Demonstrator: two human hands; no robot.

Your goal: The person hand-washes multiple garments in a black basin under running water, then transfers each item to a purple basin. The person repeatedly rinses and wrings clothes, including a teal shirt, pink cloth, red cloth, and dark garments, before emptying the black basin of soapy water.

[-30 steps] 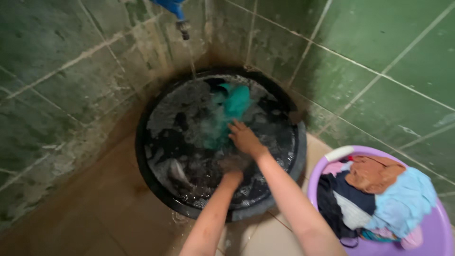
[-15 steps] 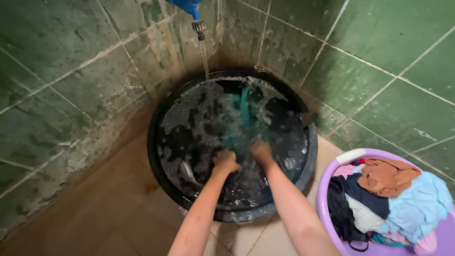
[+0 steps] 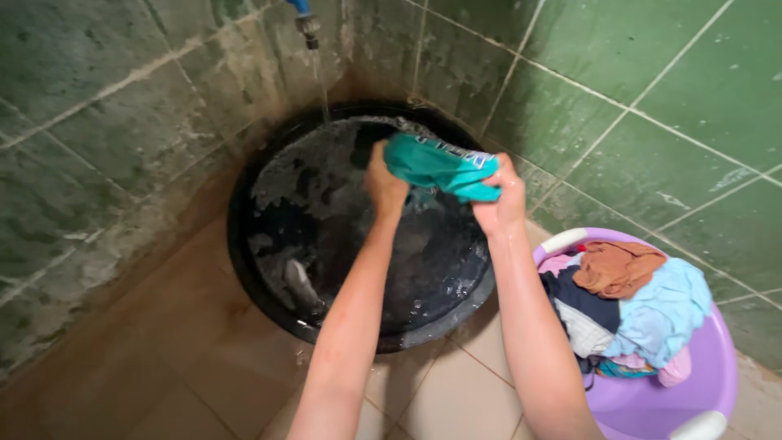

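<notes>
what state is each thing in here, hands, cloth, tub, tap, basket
left hand: gripping the teal cloth
right hand: gripping the teal cloth
teal cloth: wet, held above the water
black tub: full of soapy water
tap: running
purple basket: piled with clothes

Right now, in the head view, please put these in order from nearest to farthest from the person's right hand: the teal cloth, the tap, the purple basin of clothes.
1. Teal cloth: gripped in the right hand itself, stretched left to the other hand.
2. Purple basin: lower right, on the floor, heaped with clothes.
3. Tap: top left, over the black tub, water running.
</notes>
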